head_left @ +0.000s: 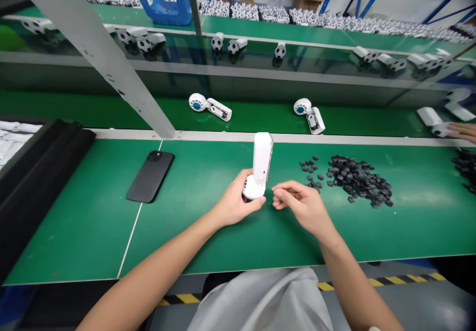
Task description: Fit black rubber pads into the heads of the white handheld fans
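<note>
A white hinged device (262, 160) with a round, slotted head and an upright rectangular handle is held in my left hand (236, 199). My fingers and thumb wrap around its head, close above the green table. Just to the right, apart from the device, my right hand (299, 204) is closed with thumb and fingertips pinched together. Whatever is between those fingertips, if anything, is too small or hidden to make out. Nearest to that hand on its far side are a few small black pieces (309, 165), with a larger pile of black pieces (359, 180) beyond them.
A black phone (150, 176) lies at left. Behind a metal rail, two opened white devices (219, 109) (314, 120) rest on a green belt. Football-patterned units (280, 50) line the shelf above. A slanted metal post (100, 58) rises left. Another person's hand (463, 131) reaches in at right.
</note>
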Available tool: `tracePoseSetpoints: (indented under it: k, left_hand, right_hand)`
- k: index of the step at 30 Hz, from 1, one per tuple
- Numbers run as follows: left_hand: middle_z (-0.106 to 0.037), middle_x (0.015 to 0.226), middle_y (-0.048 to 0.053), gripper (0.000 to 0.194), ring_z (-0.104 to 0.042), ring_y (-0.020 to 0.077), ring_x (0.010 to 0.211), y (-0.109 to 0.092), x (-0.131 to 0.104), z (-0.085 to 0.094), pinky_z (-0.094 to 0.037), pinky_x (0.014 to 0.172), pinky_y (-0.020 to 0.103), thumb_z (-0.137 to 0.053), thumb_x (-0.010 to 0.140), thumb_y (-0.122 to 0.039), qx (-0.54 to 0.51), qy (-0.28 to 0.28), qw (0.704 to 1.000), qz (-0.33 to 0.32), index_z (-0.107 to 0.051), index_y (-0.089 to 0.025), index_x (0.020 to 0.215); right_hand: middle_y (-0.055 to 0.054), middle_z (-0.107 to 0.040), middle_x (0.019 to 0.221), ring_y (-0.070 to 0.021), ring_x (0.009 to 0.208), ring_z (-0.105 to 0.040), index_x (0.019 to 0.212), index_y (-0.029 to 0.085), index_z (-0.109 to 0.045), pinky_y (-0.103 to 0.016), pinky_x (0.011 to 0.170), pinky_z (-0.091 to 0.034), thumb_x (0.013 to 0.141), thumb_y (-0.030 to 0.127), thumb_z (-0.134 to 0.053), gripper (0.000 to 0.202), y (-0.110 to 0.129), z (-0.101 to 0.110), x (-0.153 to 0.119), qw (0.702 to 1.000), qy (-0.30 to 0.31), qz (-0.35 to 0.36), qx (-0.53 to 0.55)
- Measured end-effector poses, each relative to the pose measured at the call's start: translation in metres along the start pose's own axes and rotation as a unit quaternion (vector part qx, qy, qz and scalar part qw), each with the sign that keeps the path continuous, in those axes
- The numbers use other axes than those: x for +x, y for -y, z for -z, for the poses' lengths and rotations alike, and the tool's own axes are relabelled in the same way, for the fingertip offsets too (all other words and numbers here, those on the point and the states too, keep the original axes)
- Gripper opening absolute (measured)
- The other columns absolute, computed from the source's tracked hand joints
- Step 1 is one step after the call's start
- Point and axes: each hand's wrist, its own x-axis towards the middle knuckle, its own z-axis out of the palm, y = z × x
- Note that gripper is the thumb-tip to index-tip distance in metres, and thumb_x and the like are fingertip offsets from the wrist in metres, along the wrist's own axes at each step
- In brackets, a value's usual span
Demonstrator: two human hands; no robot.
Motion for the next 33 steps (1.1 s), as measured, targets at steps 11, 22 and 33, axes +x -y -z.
tracePoseSetpoints:
  k: [11,22,33]
  left_hand:
    - [-0.060,0.123,0.008,0.058,-0.063,0.0259,0.107,0.002,0.001,0.004,-0.051,0.095,0.037,-0.072,0.078,-0.020,0.089,0.037,0.992,-0.078,-0.053,-0.024,0.133]
    - [-0.060,0.123,0.007,0.059,-0.066,0.0260,0.100,-0.001,0.002,0.009,-0.054,0.088,0.037,-0.067,0.080,-0.023,0.181,0.103,0.976,-0.071,-0.051,-0.026,0.136]
    - [-0.066,0.106,0.004,0.043,-0.063,0.0212,0.089,0.002,0.006,0.012,-0.048,0.078,0.030,-0.077,0.081,-0.035,0.054,0.079,0.993,-0.065,-0.060,-0.021,0.118]
  right_hand:
    - [-0.006,-0.077,0.076,-0.0206,0.071,-0.076,0.090,0.016,-0.080,-0.030,0.068,-0.065,0.082,0.046,-0.086,0.032,0.000,-0.010,0.003,0.998,0.022,-0.059,0.027]
    - [-0.008,-0.079,0.075,-0.0293,0.070,-0.077,0.091,0.016,-0.081,-0.038,0.069,-0.064,0.081,0.049,-0.085,0.034,-0.009,-0.008,0.004,0.993,0.022,-0.038,-0.113]
    - [-0.005,-0.077,0.085,-0.0242,0.076,-0.074,0.090,0.020,-0.073,-0.035,0.072,-0.059,0.097,0.047,-0.068,0.029,-0.018,-0.020,0.004,0.992,0.051,0.060,-0.102]
